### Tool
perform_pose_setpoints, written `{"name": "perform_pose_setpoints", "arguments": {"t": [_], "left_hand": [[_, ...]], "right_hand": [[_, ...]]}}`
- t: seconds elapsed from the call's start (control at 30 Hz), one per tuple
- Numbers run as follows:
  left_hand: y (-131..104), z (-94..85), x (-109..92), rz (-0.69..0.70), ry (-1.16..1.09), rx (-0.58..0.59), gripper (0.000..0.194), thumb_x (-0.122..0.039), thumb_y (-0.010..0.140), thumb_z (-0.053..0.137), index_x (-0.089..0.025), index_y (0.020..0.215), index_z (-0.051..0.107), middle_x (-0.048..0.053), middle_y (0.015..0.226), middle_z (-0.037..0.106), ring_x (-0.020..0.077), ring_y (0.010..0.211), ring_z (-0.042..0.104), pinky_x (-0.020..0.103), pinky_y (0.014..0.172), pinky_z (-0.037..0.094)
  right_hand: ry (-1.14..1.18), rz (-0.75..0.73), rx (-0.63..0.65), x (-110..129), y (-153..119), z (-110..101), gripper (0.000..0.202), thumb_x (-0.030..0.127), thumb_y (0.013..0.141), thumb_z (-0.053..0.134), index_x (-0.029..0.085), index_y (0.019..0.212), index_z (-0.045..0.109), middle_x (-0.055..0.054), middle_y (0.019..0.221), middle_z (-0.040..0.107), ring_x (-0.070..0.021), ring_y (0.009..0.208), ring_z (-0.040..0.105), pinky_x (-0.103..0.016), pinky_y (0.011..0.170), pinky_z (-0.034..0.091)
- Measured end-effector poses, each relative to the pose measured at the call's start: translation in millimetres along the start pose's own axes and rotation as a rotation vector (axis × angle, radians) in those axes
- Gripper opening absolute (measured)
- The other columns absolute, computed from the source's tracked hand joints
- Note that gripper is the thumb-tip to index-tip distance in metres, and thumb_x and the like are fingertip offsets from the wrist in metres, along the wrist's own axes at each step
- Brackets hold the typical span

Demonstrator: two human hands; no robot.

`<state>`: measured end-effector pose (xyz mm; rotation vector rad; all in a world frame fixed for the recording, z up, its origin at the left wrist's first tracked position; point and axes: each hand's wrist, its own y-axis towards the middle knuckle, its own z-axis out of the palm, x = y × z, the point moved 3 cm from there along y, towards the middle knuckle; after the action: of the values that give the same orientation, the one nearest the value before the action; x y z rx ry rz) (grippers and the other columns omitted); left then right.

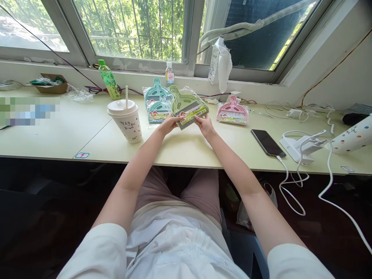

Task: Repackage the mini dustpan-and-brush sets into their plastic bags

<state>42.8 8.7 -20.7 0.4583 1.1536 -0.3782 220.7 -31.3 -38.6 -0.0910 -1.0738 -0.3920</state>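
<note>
Between my two hands, a green mini dustpan and brush set (187,106) in a clear wrapper is held tilted above the table. My left hand (169,123) grips its lower left corner, and my right hand (204,124) pinches its lower right side. Just behind and left of it lie two teal dustpan sets, a larger one (156,90) and a smaller one (159,112), both in clear wrap. A pink dustpan set (232,112), also wrapped, rests to the right of my right hand.
A white paper cup with a straw (124,122) stands left of my left arm. Behind are a green bottle (109,80) and a small clear bottle (169,74). On the right lie a phone (267,142), a white power strip (302,147) and cables. An open cardboard box (52,88) sits far left.
</note>
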Motion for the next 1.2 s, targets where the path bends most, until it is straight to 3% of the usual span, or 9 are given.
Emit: {"name": "perform_pose_setpoints", "arguments": {"t": [0.2, 0.4, 0.5, 0.63, 0.8, 0.87, 0.97, 1.1, 1.2], "left_hand": [[-10, 8.6, 3, -0.096, 0.040, 0.082, 0.037, -0.022, 0.078, 0.076, -0.014, 0.114, 0.068, 0.010, 0.109, 0.075, 0.0194, 0.098, 0.070, 0.031, 0.085, 0.058], [-14, 23.2, 8, -0.173, 0.004, 0.206, 0.043, -0.039, 0.083, 0.071, -0.022, 0.122, 0.066, 0.009, 0.129, 0.069, 0.0279, 0.116, 0.068, 0.038, 0.089, 0.058], [-7, 20.8, 11, -0.122, 0.003, 0.116, 0.049, -0.042, 0.080, 0.075, -0.023, 0.123, 0.063, 0.010, 0.129, 0.069, 0.0284, 0.113, 0.070, 0.039, 0.091, 0.058], [-3, 13.4, 12, -0.056, 0.016, -0.001, 0.045, -0.032, 0.080, 0.078, -0.020, 0.119, 0.059, 0.010, 0.119, 0.073, 0.0246, 0.105, 0.072, 0.040, 0.092, 0.058], [-15, 23.0, 13, -0.150, 0.107, 0.294, 0.054, -0.037, 0.078, 0.081, -0.017, 0.124, 0.061, 0.017, 0.121, 0.073, 0.0280, 0.100, 0.074, 0.036, 0.086, 0.058], [-16, 25.2, 12, -0.174, 0.142, 0.342, 0.057, -0.044, 0.078, 0.080, -0.018, 0.126, 0.062, 0.019, 0.122, 0.072, 0.0296, 0.101, 0.074, 0.037, 0.085, 0.057], [-8, 20.2, 12, -0.154, 0.138, 0.224, 0.055, -0.051, 0.081, 0.074, -0.021, 0.126, 0.061, 0.014, 0.120, 0.073, 0.0281, 0.099, 0.074, 0.038, 0.085, 0.057], [4, 4.8, 14, -0.088, 0.111, -0.068, 0.034, -0.029, 0.081, 0.074, -0.019, 0.111, 0.061, 0.005, 0.099, 0.076, 0.0168, 0.080, 0.072, 0.031, 0.080, 0.057], [7, -0.9, 16, -0.100, 0.107, -0.118, 0.027, -0.017, 0.077, 0.071, -0.018, 0.102, 0.059, 0.001, 0.083, 0.073, 0.0132, 0.069, 0.068, 0.030, 0.077, 0.058]], "right_hand": [[0.019, 0.036, -0.022, 2, -1, -2, 0.026, 0.006, 0.069, 0.077, 0.021, 0.083, 0.061, -0.003, 0.093, 0.077, -0.0211, 0.115, 0.070, -0.036, 0.108, 0.055], [0.048, -0.016, -0.119, 8, 1, -5, 0.023, 0.007, 0.069, 0.077, 0.020, 0.080, 0.061, -0.003, 0.096, 0.076, -0.0199, 0.117, 0.069, -0.033, 0.105, 0.057], [0.054, -0.039, -0.159, 9, 3, -7, 0.024, 0.008, 0.070, 0.077, 0.021, 0.079, 0.059, -0.001, 0.095, 0.076, -0.0179, 0.114, 0.070, -0.032, 0.102, 0.059], [0.038, -0.023, -0.144, 5, 3, -7, 0.023, 0.008, 0.070, 0.077, 0.020, 0.080, 0.061, -0.002, 0.094, 0.076, -0.0176, 0.111, 0.071, -0.032, 0.101, 0.059], [0.014, -0.058, -0.176, 5, 1, -10, 0.026, 0.008, 0.070, 0.078, 0.020, 0.088, 0.063, -0.002, 0.097, 0.077, -0.0170, 0.110, 0.071, -0.031, 0.099, 0.059], [0.019, -0.057, -0.199, 6, 2, -12, 0.027, 0.009, 0.071, 0.078, 0.020, 0.090, 0.063, -0.002, 0.097, 0.077, -0.0165, 0.109, 0.071, -0.030, 0.099, 0.060], [0.043, -0.039, -0.202, 6, 2, -11, 0.025, 0.007, 0.073, 0.074, 0.020, 0.089, 0.063, -0.001, 0.096, 0.077, -0.0155, 0.107, 0.072, -0.030, 0.098, 0.060], [0.037, -0.014, -0.121, 2, 3, -7, 0.027, 0.005, 0.072, 0.075, 0.021, 0.088, 0.061, 0.000, 0.093, 0.077, -0.0150, 0.102, 0.073, -0.030, 0.097, 0.061], [0.012, 0.038, -0.109, -1, 5, -6, 0.028, 0.002, 0.069, 0.075, 0.020, 0.085, 0.061, 0.000, 0.085, 0.076, -0.0159, 0.096, 0.075, -0.031, 0.097, 0.061]]}}
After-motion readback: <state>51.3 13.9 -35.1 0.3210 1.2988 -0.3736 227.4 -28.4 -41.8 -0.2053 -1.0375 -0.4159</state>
